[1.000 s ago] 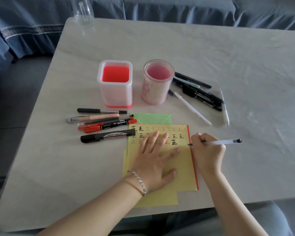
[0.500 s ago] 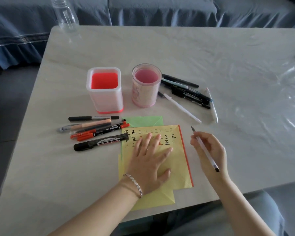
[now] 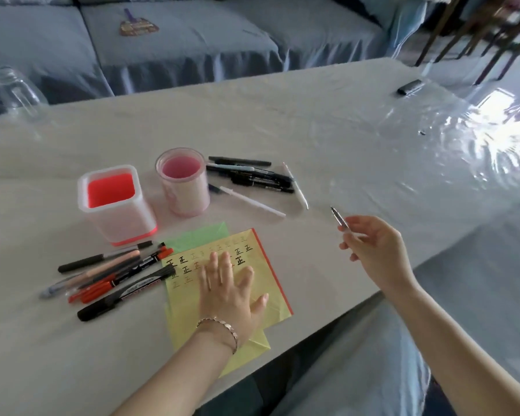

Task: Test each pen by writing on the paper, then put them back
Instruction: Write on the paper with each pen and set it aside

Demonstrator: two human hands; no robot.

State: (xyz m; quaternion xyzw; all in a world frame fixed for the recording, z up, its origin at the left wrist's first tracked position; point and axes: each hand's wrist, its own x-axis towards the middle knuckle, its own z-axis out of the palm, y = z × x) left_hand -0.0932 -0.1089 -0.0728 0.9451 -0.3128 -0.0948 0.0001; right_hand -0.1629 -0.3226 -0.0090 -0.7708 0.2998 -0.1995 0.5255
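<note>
Yellow paper point(image 3: 270, 298) stays pinned flat on the counter point(image 3: 327, 136) under my open left hand point(image 3: 227, 291). My right hand point(image 3: 373, 247) has lifted clear, its grip clamped on the pen point(image 3: 339, 219); I judge this test finished.

My right hand point(image 3: 373, 247) has lifted off the yellow paper point(image 3: 270, 295) and swung out to the right, the pen point(image 3: 339, 219) now raised, tip pointing up and away.

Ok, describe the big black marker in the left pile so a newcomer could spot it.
Start at the square red-bottomed holder and drop to the pen pile in front of it. The black marker is the nearest one, thickest, with a white printed label, its tip touching the yellow paper.
</note>
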